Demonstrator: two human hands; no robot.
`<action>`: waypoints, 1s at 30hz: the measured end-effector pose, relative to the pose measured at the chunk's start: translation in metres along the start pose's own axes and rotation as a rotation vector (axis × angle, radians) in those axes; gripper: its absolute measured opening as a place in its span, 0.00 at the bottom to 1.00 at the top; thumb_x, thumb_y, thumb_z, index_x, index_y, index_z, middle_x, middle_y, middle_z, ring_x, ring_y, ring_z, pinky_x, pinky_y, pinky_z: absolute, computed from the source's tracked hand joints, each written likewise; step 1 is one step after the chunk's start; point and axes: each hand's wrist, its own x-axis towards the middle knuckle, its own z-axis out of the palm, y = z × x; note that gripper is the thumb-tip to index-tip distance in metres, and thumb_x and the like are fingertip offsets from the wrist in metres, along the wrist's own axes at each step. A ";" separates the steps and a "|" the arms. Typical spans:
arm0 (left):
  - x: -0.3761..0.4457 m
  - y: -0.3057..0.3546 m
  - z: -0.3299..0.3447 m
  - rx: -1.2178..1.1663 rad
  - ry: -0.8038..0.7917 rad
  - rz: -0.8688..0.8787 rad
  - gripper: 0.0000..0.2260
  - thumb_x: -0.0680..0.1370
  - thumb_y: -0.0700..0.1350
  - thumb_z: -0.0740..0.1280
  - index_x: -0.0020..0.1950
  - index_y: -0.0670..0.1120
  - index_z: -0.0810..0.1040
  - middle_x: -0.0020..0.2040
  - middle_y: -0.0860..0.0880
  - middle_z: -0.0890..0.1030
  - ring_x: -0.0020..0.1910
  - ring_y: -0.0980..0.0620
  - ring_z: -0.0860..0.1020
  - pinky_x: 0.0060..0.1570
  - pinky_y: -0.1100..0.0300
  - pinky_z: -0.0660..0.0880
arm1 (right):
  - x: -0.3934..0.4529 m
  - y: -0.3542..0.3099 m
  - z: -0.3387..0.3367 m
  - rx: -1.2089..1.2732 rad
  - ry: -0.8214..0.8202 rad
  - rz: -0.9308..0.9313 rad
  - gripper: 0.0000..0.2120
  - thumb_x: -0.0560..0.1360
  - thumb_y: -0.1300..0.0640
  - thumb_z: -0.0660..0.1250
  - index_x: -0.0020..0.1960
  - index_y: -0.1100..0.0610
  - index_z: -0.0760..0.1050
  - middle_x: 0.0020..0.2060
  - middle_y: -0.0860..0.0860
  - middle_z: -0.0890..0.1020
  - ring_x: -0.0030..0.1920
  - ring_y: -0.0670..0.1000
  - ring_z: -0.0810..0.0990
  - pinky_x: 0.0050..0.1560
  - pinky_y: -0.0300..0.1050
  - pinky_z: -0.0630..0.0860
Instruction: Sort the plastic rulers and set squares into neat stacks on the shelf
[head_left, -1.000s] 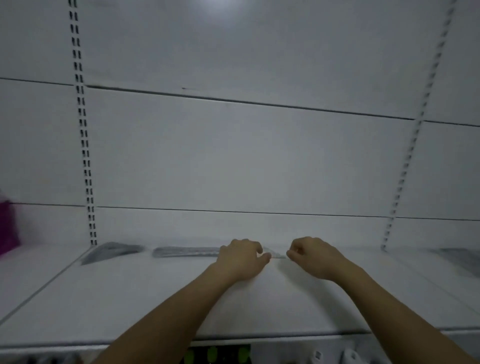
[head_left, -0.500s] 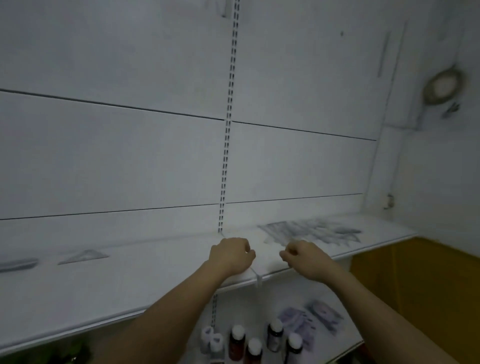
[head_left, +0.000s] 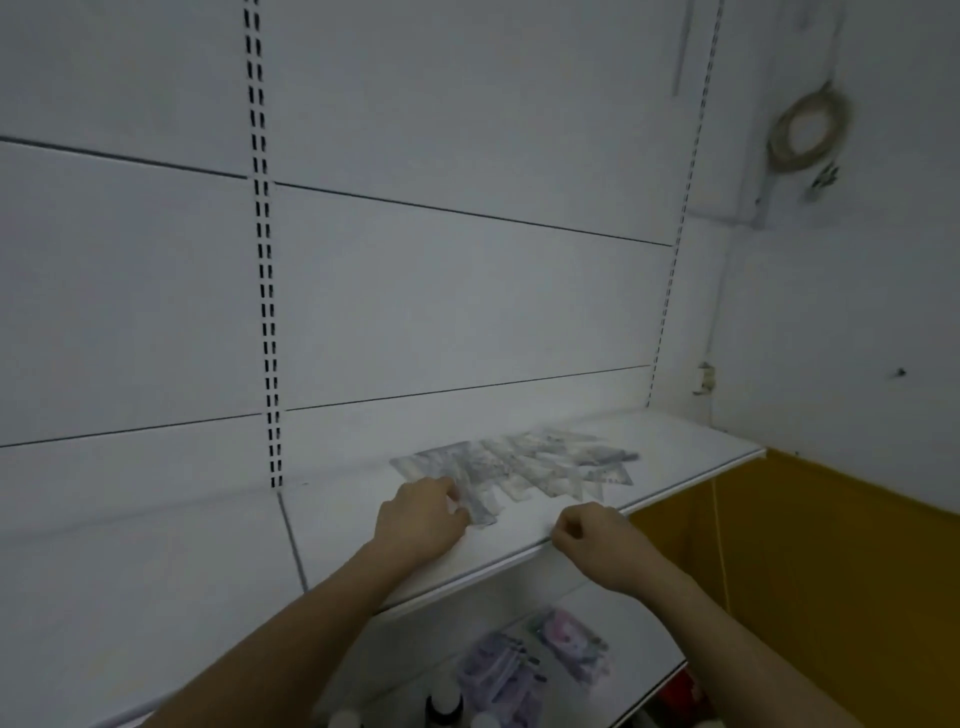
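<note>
A loose spread of clear plastic rulers and set squares (head_left: 511, 465) lies on the white shelf (head_left: 363, 525), toward its right end. The left hand (head_left: 421, 522) rests at the pile's near-left edge, fingers curled onto a piece. The right hand (head_left: 597, 540) hovers at the shelf's front lip — fingers curled together, apparently holding nothing.

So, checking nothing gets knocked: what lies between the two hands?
Head view: only bare white shelf between left hand and right hand; the rulers lie behind.
</note>
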 end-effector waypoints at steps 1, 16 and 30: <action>0.013 -0.001 0.007 0.006 0.014 -0.013 0.16 0.78 0.55 0.61 0.64 0.53 0.74 0.63 0.49 0.77 0.60 0.47 0.75 0.57 0.54 0.72 | 0.014 0.009 -0.001 -0.010 -0.007 -0.003 0.14 0.79 0.50 0.60 0.37 0.55 0.71 0.31 0.48 0.75 0.32 0.48 0.72 0.35 0.44 0.67; 0.142 0.021 0.053 0.162 -0.058 -0.023 0.23 0.79 0.53 0.63 0.74 0.55 0.65 0.74 0.51 0.63 0.72 0.45 0.61 0.68 0.45 0.64 | 0.206 0.071 -0.006 0.047 -0.068 -0.217 0.07 0.77 0.54 0.65 0.52 0.54 0.77 0.45 0.50 0.80 0.45 0.50 0.79 0.46 0.43 0.76; 0.183 0.034 0.058 0.227 -0.178 -0.326 0.27 0.77 0.59 0.66 0.75 0.56 0.65 0.70 0.50 0.66 0.65 0.45 0.66 0.67 0.48 0.65 | 0.306 0.070 0.011 0.014 -0.343 -0.393 0.22 0.73 0.45 0.69 0.31 0.55 0.63 0.26 0.50 0.67 0.27 0.50 0.67 0.27 0.42 0.59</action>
